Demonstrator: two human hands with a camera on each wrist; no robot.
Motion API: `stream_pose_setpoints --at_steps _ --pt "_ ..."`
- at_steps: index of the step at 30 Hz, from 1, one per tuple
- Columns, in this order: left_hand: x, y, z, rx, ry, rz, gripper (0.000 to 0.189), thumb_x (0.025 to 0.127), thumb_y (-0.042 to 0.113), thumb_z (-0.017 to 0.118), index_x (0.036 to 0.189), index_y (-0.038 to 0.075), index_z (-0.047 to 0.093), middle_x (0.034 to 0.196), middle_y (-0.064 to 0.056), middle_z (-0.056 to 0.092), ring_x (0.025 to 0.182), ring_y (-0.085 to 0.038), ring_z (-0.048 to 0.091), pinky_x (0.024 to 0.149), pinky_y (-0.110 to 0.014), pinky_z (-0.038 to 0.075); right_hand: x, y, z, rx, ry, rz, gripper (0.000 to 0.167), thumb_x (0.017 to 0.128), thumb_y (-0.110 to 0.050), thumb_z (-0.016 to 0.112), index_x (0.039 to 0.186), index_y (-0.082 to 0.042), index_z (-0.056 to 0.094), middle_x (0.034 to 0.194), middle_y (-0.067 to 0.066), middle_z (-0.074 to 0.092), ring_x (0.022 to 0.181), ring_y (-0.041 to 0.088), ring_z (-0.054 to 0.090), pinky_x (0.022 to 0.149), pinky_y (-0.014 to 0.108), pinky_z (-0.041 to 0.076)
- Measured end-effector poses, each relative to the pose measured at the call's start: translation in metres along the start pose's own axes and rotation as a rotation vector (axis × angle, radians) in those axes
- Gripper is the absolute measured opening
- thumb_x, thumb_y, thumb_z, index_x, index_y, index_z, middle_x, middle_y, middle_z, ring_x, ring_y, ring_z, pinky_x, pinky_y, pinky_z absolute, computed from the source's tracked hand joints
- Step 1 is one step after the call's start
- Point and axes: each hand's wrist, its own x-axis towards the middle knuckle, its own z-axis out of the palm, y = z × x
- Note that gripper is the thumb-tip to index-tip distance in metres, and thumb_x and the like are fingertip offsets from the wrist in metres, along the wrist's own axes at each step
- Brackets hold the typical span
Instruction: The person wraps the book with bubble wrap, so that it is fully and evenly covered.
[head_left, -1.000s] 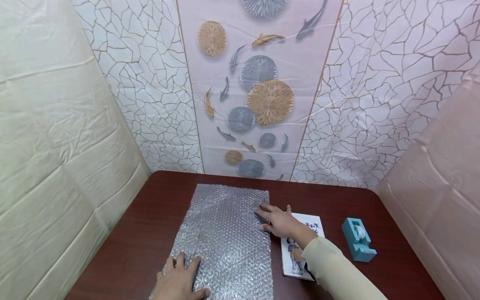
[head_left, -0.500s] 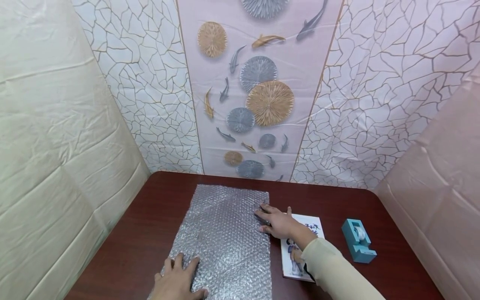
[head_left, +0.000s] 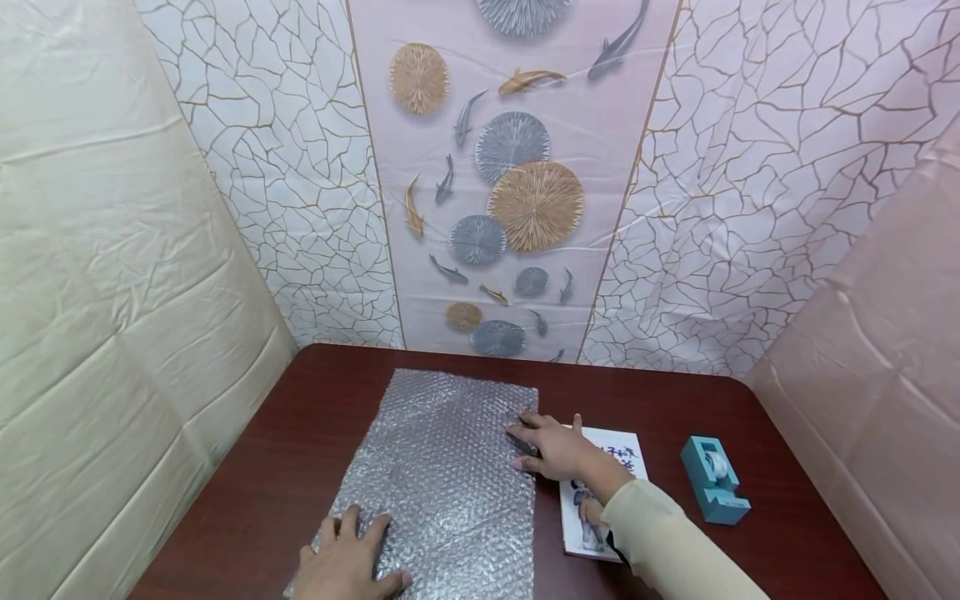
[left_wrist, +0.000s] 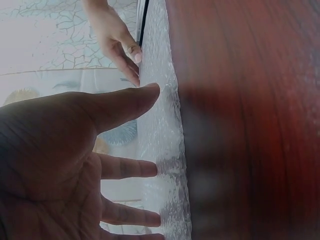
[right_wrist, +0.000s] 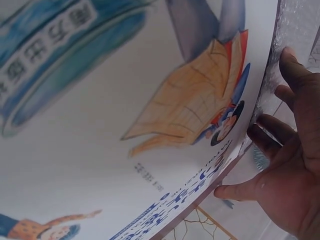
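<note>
A long sheet of silvery bubble wrap point(head_left: 450, 467) lies flat on the dark red table. At its near left part rests my left hand point(head_left: 347, 560), fingers spread and palm down. In the left wrist view, the fingertips point(left_wrist: 150, 92) meet the wrap close to its edge. My right hand point(head_left: 557, 450) reaches across to the wrap's right edge, fingers extended and touching it. Beneath that hand and forearm is a white book point(head_left: 596, 529) with an illustrated cover, partly hidden. In the right wrist view, the book's cover point(right_wrist: 100, 165) fills most of the picture, with one finger at its edge.
A teal tape dispenser point(head_left: 714, 482) with a roll of tape stands to the right of the book. The table point(head_left: 247, 483) ends at a patterned wall cloth point(head_left: 322, 208) at the back, with plain cloth point(head_left: 112, 333) along the left side.
My left hand and the near end of the bubble wrap have shifted slightly left. My right hand stays at the wrap's right edge; book and dispenser keep their places.
</note>
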Motion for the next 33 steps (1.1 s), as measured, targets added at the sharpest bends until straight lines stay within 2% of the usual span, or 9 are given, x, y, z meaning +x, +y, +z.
stream_pose_setpoints --at_steps 9,19,26,33 --pt "0.000 -0.006 -0.003 0.004 -0.017 -0.007 0.088 0.082 0.069 0.086 0.147 0.014 0.066 0.156 -0.033 0.052 0.140 -0.064 0.049 0.095 -0.090 0.046 -0.004 -0.004 0.000 -0.020 0.006 0.000 0.067 0.105 -0.056 0.070 0.164 -0.027 0.056 0.177 0.013 0.041 0.163 0.044 0.039 0.117 0.096 0.016" --pt "0.001 -0.011 -0.006 -0.003 -0.043 -0.037 0.085 0.084 0.069 0.086 0.147 0.015 0.066 0.159 -0.033 0.051 0.142 -0.065 0.046 0.097 -0.090 0.044 -0.005 -0.012 -0.002 -0.041 -0.027 0.017 0.068 0.101 -0.057 0.076 0.162 -0.030 0.058 0.175 0.012 0.044 0.164 0.043 0.038 0.118 0.095 0.018" --pt "0.002 -0.012 -0.007 0.001 -0.038 -0.040 0.086 0.082 0.068 0.088 0.146 0.015 0.065 0.158 -0.033 0.051 0.141 -0.065 0.047 0.097 -0.090 0.044 -0.007 -0.011 -0.001 -0.054 -0.006 0.022 0.069 0.099 -0.058 0.078 0.160 -0.032 0.061 0.173 0.012 0.047 0.161 0.044 0.043 0.117 0.095 0.019" --pt "0.001 -0.016 -0.007 0.004 -0.018 -0.037 0.089 0.077 0.069 0.091 0.145 0.018 0.065 0.157 -0.032 0.052 0.139 -0.063 0.049 0.096 -0.089 0.046 -0.008 -0.009 0.002 -0.043 0.035 -0.012 0.072 0.096 -0.060 0.080 0.159 -0.032 0.061 0.169 0.012 0.052 0.157 0.045 0.045 0.115 0.096 0.019"
